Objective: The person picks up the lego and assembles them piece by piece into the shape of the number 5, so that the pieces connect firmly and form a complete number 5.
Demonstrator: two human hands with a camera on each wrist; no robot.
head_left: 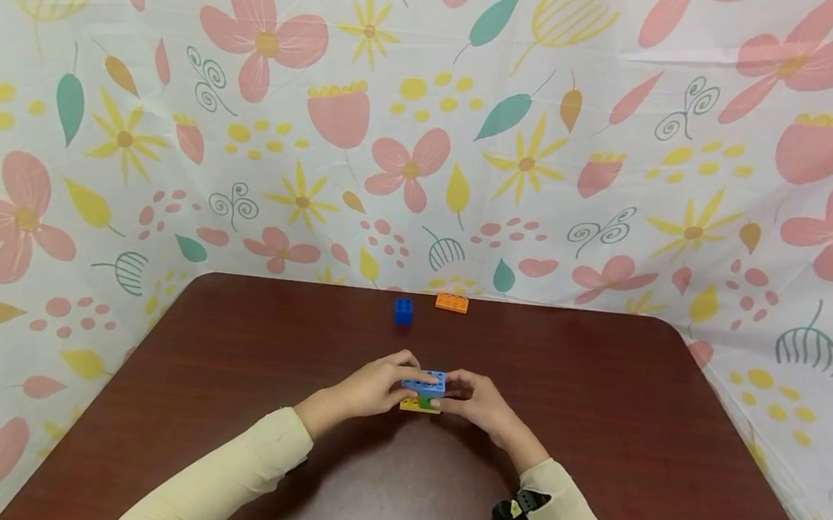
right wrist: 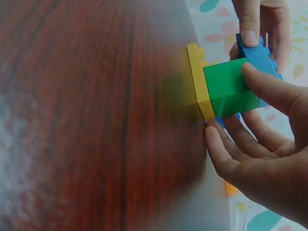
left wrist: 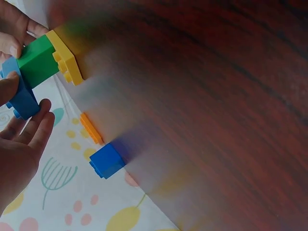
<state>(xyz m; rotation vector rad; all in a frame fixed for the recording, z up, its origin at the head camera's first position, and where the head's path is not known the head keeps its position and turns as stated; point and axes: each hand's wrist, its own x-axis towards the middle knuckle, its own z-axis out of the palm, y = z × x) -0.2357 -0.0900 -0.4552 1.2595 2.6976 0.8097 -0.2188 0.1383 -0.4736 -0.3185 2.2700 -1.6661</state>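
A small stack sits between the two hands: a light blue brick (head_left: 433,385) on top, a green brick (left wrist: 38,62) under it, and a thin yellow brick (head_left: 410,405) at the bottom. The left hand (head_left: 376,387) pinches the light blue brick between thumb and fingers, coming from the left. From the other side the right hand (head_left: 484,405) holds the green brick, its thumb lying on the green face near the light blue brick and its fingers curving behind the stack. The yellow brick's studs show beyond the green brick in both wrist views.
A dark blue brick (head_left: 403,312) stands near the table's far edge, with a flat orange brick (head_left: 452,303) right of it and farther back. Behind the dark red-brown table (head_left: 571,375) hangs a flower-patterned cloth (head_left: 418,84).
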